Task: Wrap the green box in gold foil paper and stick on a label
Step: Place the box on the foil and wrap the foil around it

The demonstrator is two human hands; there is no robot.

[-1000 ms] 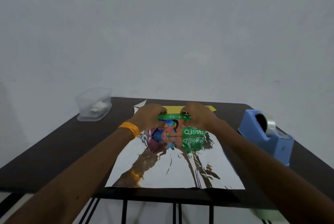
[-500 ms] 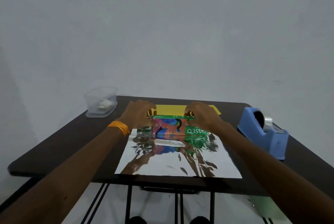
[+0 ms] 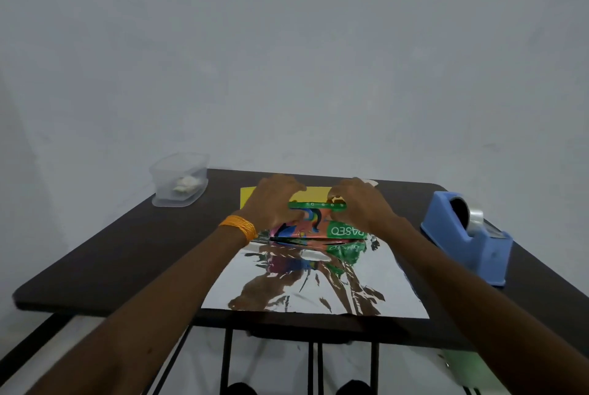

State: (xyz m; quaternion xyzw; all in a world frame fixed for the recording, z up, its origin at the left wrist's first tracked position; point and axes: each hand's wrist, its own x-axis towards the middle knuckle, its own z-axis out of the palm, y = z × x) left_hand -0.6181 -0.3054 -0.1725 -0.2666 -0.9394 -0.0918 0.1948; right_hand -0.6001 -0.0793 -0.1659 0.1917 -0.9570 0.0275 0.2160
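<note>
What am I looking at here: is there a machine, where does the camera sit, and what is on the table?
No machine: a person works with bare hands. The one picture comes from a camera worn on their head, looking forward and down, so the forearms reach in from below. The left hand, wearing an orange wristband, and the right hand each have a grip on one end of the green box, which stands on a shiny foil sheet lying silver side up; a yellow strip shows behind the box. Also on the dark table: a blue tape dispenser at right and a clear tub holding something white at far left.
</note>
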